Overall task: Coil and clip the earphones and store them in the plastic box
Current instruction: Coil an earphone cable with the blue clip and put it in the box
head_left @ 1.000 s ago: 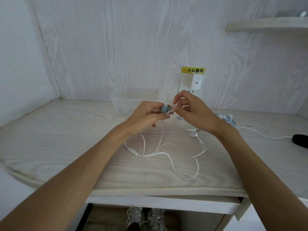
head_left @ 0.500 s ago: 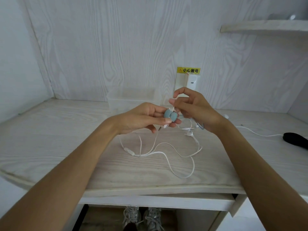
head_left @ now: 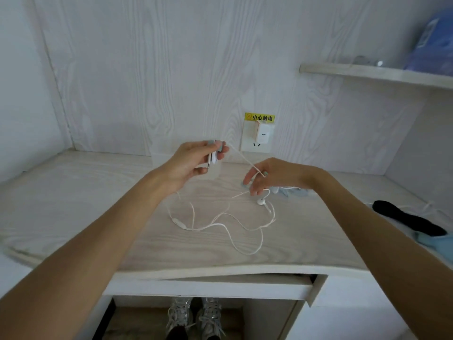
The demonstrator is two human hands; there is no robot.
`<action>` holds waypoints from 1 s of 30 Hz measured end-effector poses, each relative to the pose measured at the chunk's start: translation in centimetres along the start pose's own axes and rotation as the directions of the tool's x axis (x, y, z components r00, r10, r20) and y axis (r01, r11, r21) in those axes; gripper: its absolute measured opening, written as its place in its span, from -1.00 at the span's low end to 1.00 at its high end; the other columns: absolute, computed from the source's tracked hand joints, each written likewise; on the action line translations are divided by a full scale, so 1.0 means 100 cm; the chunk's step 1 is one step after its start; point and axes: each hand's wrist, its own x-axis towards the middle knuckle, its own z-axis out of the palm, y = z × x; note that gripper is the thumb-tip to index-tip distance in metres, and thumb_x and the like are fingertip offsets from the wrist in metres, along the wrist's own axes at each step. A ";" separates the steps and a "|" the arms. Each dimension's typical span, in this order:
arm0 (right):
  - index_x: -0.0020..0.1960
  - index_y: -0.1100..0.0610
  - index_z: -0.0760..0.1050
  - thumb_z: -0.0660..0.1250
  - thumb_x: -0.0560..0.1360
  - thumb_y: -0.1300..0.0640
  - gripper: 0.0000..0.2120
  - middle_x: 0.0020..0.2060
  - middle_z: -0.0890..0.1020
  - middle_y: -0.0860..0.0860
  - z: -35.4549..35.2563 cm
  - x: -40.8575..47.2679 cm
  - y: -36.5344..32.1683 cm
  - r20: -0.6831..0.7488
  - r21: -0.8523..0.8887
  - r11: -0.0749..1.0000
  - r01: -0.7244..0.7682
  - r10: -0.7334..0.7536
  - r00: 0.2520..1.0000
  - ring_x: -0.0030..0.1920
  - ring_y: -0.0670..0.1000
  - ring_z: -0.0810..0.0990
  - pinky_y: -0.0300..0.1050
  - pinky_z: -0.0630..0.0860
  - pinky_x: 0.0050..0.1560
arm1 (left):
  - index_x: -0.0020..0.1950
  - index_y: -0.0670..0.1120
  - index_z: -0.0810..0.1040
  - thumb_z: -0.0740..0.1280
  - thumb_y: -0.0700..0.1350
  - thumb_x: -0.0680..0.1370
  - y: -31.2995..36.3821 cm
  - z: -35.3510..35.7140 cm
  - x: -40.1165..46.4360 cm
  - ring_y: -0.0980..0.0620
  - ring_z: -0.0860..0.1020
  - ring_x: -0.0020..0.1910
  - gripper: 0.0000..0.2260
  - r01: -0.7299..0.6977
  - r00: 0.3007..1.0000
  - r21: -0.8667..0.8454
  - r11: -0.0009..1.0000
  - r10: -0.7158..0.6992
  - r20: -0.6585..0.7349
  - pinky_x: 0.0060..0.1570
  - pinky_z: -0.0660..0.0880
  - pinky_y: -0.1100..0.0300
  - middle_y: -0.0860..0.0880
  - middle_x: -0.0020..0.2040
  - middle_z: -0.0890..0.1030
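Both hands raised: left hand [head_left: 193,160] pinches clip [head_left: 217,146] and earphones [head_left: 220,224] plug – pointing down; right hand [head_left: 267,175] fingers loosely hook the taut, diagonal cord.

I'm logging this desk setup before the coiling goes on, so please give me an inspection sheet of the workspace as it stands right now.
Surface: pale wood-grain desk, drawer below slightly open.
Job's things: white earphones, mostly uncoiled on the desk; grey-blue clip and jack plug in the left hand; clear plastic box behind that hand, hard to make out.
Clutter: black object at the right edge; pale blue items behind the right hand.
Hands: left hand raised, gripping clip and plug; right hand drawing a cable strand taut.
Cables: loose loops with inline remote; another white cable far right.
Surroundings: wall charger under a yellow label; shelf upper right; shoes beneath the desk.
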 end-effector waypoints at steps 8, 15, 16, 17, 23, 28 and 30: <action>0.26 0.15 0.47 0.42 0.44 0.21 -0.60 0.21 0.55 0.01 -0.015 -0.041 0.046 -0.155 0.161 0.981 -0.111 0.136 0.979 0.26 0.01 0.49 -0.24 0.34 0.20 | -0.14 0.04 0.62 0.28 -0.06 0.58 0.021 -0.006 -0.008 0.22 0.51 -0.12 -0.84 -0.005 0.951 -0.145 0.989 -0.040 -0.307 -0.27 0.36 0.33 0.12 -0.14 0.61; 0.42 0.03 0.26 0.47 0.38 0.18 -0.32 0.40 0.35 0.05 -0.041 -0.049 0.008 -0.127 -0.177 0.955 -0.236 0.216 0.968 0.39 0.11 0.31 0.04 0.25 0.41 | 0.09 -0.05 0.62 0.28 -0.01 0.59 0.024 0.011 -0.026 0.22 0.56 -0.02 -0.80 0.054 0.998 0.141 0.989 -0.050 -0.033 -0.18 0.38 0.31 0.08 0.01 0.65; 0.44 -0.01 0.24 0.49 0.36 0.11 -0.27 0.42 0.32 0.03 -0.037 -0.046 -0.004 -0.157 -0.355 0.904 -0.238 0.193 0.969 0.40 0.11 0.28 0.07 0.23 0.41 | 0.07 -0.04 0.63 0.28 -0.01 0.58 0.025 0.015 -0.027 0.22 0.56 -0.01 -0.82 0.046 0.999 0.138 0.989 -0.045 -0.016 -0.17 0.39 0.31 0.08 0.02 0.66; 0.45 -0.03 0.23 0.49 0.37 0.06 -0.27 0.42 0.29 0.01 -0.030 -0.043 -0.018 -0.156 -0.441 0.875 -0.202 0.147 0.977 0.41 0.09 0.25 0.07 0.22 0.41 | 0.05 -0.02 0.63 0.28 -0.01 0.58 0.027 0.018 -0.028 0.21 0.56 -0.01 -0.83 0.042 0.999 0.129 0.991 -0.042 -0.001 -0.16 0.39 0.29 0.07 0.04 0.66; 0.16 0.13 0.55 0.12 0.62 0.02 -0.70 0.06 0.62 -0.03 -0.003 -0.043 -0.063 0.194 -0.004 1.000 0.000 0.000 0.981 0.16 -0.02 0.55 -0.16 0.34 0.26 | 0.02 -0.05 0.63 0.28 -0.03 0.59 0.025 0.025 -0.029 0.19 0.57 -0.05 -0.83 0.044 0.999 0.136 0.990 -0.040 -0.035 -0.18 0.39 0.28 0.02 0.03 0.65; -0.27 0.14 0.39 0.24 0.57 0.08 -0.73 -0.43 0.41 0.00 -0.028 -0.057 -0.043 0.036 0.341 0.940 -0.009 -0.003 0.999 -0.42 -0.07 0.42 -0.03 0.54 0.14 | -0.05 -0.07 0.60 0.24 -0.10 0.61 0.015 0.013 -0.025 0.13 0.52 -0.05 -0.84 0.041 0.976 0.137 0.990 -0.011 -0.215 -0.28 0.37 0.31 0.01 -0.05 0.61; -0.29 0.17 0.43 0.29 0.54 0.11 -0.74 -0.41 0.44 0.03 -0.039 -0.063 -0.025 -0.096 0.130 0.988 -0.081 0.093 0.991 -0.41 -0.07 0.44 -0.02 0.52 0.14 | -0.17 -0.02 0.54 0.23 -0.14 0.61 0.016 0.004 -0.021 0.11 0.51 -0.05 -0.82 0.015 0.935 0.043 0.999 0.001 -0.354 -0.33 0.35 0.32 0.05 -0.15 0.59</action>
